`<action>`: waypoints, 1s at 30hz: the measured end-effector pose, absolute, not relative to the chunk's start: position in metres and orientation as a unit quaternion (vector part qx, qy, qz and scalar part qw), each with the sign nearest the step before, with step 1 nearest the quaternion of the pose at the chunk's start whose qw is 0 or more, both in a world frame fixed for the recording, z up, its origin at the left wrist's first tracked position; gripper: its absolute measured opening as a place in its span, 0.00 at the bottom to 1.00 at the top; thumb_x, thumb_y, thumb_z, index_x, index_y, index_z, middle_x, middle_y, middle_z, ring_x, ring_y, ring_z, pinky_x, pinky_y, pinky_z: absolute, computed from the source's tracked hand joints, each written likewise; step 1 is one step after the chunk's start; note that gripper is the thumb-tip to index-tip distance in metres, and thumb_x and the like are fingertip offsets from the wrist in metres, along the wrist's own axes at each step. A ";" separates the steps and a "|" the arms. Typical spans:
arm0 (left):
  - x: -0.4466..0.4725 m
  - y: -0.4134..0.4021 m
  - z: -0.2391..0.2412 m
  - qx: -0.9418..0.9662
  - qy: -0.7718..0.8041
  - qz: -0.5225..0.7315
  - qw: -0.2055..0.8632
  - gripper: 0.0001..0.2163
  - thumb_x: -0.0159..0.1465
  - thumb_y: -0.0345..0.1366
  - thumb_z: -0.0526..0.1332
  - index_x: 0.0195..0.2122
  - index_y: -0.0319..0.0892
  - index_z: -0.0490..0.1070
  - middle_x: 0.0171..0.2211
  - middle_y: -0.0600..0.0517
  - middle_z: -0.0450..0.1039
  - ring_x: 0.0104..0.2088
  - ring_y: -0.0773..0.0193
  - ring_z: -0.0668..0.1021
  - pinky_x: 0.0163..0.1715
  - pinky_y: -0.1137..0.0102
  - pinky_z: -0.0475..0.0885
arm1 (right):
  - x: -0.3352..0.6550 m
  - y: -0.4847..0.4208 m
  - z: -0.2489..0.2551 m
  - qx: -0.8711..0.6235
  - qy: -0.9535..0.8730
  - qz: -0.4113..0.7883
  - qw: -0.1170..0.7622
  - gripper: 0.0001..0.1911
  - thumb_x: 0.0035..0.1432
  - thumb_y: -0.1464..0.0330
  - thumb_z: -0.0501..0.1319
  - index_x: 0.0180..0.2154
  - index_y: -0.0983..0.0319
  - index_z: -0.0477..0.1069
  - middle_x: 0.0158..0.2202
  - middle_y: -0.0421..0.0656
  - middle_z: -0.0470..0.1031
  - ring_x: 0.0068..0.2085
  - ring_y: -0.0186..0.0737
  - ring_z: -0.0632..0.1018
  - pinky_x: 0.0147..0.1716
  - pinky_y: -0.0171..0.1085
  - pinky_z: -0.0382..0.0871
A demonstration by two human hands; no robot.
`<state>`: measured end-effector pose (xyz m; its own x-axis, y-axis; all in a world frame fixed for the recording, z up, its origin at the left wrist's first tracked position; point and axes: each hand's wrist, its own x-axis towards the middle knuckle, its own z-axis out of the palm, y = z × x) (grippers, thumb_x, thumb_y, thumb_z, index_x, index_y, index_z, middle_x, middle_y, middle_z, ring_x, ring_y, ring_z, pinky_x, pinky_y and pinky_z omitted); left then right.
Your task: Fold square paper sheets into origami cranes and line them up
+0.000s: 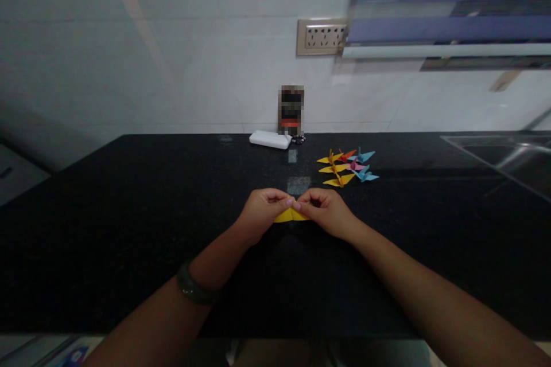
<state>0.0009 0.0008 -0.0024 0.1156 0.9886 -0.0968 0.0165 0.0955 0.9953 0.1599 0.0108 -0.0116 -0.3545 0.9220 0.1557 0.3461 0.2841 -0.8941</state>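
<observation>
Your forearms frame it: left hand (pixel 262 209) and right hand (pixel 323 210) both pinch the yellow paper (pixel 291 217), fingers clenched on its top edge just above the bench (pixel 129 229). Light, floppy, crease-prone, so grip near the fold.

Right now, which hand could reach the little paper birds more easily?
Probably the right hand. The paper cranes lie beyond it on the right, while the left hand sits farther away. Both hands pinch the yellow paper.
</observation>
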 end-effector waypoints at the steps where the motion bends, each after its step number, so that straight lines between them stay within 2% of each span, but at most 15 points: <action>1: 0.001 0.001 -0.003 0.508 0.501 0.440 0.544 0.08 0.46 0.37 0.65 0.24 0.37 0.73 0.21 0.52 0.72 0.23 0.69 0.71 0.24 0.73 0.64 | 0.160 0.011 -0.012 -0.442 -0.714 0.408 0.359 0.14 0.48 0.59 0.59 0.23 0.65 0.68 0.19 0.36 0.63 0.20 0.28 0.62 0.18 0.29 0.54; 14: 0.001 0.000 -0.003 0.524 0.516 0.436 0.518 0.07 0.47 0.36 0.65 0.23 0.37 0.73 0.20 0.53 0.71 0.21 0.70 0.70 0.23 0.74 0.63 | 0.160 0.011 -0.011 -0.434 -0.702 0.437 0.356 0.13 0.47 0.61 0.60 0.23 0.65 0.68 0.18 0.36 0.62 0.20 0.27 0.61 0.18 0.29 0.53; 21: 0.000 0.002 -0.007 0.463 0.461 0.401 0.642 0.12 0.53 0.43 0.59 0.28 0.37 0.72 0.21 0.51 0.72 0.22 0.67 0.73 0.22 0.73 0.65 | 0.160 0.014 -0.008 -0.468 -0.601 0.545 0.350 0.15 0.43 0.59 0.63 0.23 0.64 0.67 0.19 0.36 0.64 0.19 0.27 0.64 0.17 0.28 0.60; 26: -0.001 0.002 -0.008 0.457 0.471 0.409 0.634 0.09 0.48 0.37 0.63 0.28 0.36 0.72 0.23 0.50 0.74 0.22 0.67 0.74 0.24 0.73 0.66 | 0.161 0.014 -0.009 -0.466 -0.592 0.561 0.344 0.15 0.43 0.59 0.63 0.22 0.65 0.66 0.19 0.35 0.63 0.19 0.26 0.65 0.16 0.27 0.62; 30: -0.001 0.001 -0.007 0.468 0.476 0.402 0.627 0.09 0.48 0.34 0.63 0.29 0.35 0.72 0.24 0.49 0.74 0.22 0.67 0.74 0.23 0.73 0.66 | 0.161 0.014 -0.010 -0.467 -0.595 0.558 0.342 0.14 0.43 0.60 0.63 0.22 0.65 0.66 0.19 0.35 0.63 0.19 0.26 0.64 0.16 0.27 0.62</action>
